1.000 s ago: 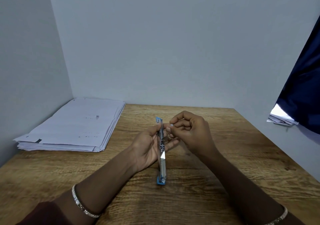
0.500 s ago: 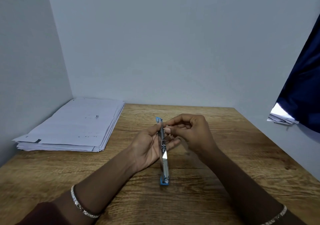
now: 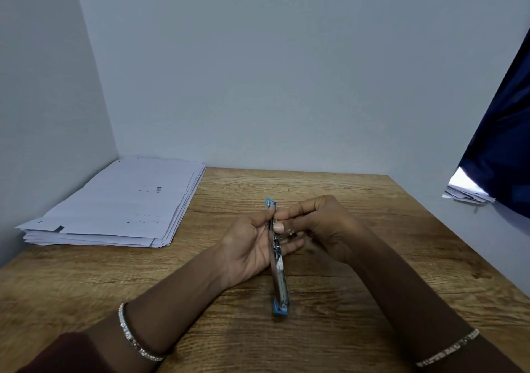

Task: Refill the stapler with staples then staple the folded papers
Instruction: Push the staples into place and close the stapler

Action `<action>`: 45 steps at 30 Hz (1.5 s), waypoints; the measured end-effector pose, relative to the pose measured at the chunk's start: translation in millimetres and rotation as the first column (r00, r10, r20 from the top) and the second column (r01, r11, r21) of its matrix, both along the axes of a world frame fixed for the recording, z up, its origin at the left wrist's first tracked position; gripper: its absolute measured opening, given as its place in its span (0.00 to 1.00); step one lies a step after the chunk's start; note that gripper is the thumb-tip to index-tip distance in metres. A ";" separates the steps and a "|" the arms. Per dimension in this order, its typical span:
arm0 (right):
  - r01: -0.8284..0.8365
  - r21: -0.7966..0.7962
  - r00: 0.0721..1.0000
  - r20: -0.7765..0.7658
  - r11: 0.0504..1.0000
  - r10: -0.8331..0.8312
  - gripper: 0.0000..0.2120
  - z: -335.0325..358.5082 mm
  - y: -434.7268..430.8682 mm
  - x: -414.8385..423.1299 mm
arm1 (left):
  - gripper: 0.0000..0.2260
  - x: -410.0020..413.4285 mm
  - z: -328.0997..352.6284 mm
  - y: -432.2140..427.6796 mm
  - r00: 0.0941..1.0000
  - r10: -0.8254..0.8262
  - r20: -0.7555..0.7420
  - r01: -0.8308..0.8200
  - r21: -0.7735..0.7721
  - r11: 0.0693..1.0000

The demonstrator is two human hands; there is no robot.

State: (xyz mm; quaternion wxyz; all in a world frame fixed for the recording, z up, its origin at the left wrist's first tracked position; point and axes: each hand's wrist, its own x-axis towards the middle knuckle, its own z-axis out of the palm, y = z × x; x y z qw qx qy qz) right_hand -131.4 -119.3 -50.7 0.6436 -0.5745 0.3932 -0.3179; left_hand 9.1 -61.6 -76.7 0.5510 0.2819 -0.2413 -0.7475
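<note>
A blue and silver stapler point(image 3: 279, 281) is swung fully open into one long strip, its near end low over the wooden table point(image 3: 344, 329). My left hand point(image 3: 249, 246) grips its middle from the left. My right hand point(image 3: 324, 226) presses against the stapler's far half from the right, fingers curled and pinched at the metal channel. Whether staples sit between those fingertips is hidden. A thick stack of white papers point(image 3: 120, 203) lies at the table's far left corner.
Grey walls close the table in on the left and at the back. On the right a dark blue cloth point(image 3: 504, 149) hangs over a ledge with more papers point(image 3: 467, 192) under it.
My right hand has dropped from a raised pinch above the stapler down onto its far half. The stapler's near end has shifted slightly right and towards me.
</note>
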 end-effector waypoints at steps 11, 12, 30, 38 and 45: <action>-0.003 0.072 0.973 -0.228 0.997 0.020 0.06 11.9 -1.6 0.9 | 0.32 -3.2 -1.0 0.4 0.996 -0.088 -0.020 0.089 0.044 0.995; -0.014 0.055 0.969 -0.246 0.998 0.028 0.06 14.6 -2.5 0.8 | 0.33 -3.6 -1.1 -0.6 0.995 -0.092 -0.033 0.093 0.038 0.995; -0.105 -0.129 0.908 -0.417 0.986 0.043 0.05 29.6 -7.2 18.3 | 0.35 6.7 0.4 -3.5 0.995 -0.061 -0.078 0.065 0.045 0.997; -0.055 -0.038 0.977 -0.208 0.998 0.046 0.07 14.6 -3.8 14.5 | 0.37 9.4 0.5 -4.9 0.994 -0.039 -0.102 0.045 0.056 0.997; 0.023 -0.006 0.996 -0.089 1.000 -0.024 0.04 12.4 -1.2 18.5 | 0.37 8.4 5.1 -2.5 0.998 0.006 -0.062 -0.004 0.044 0.999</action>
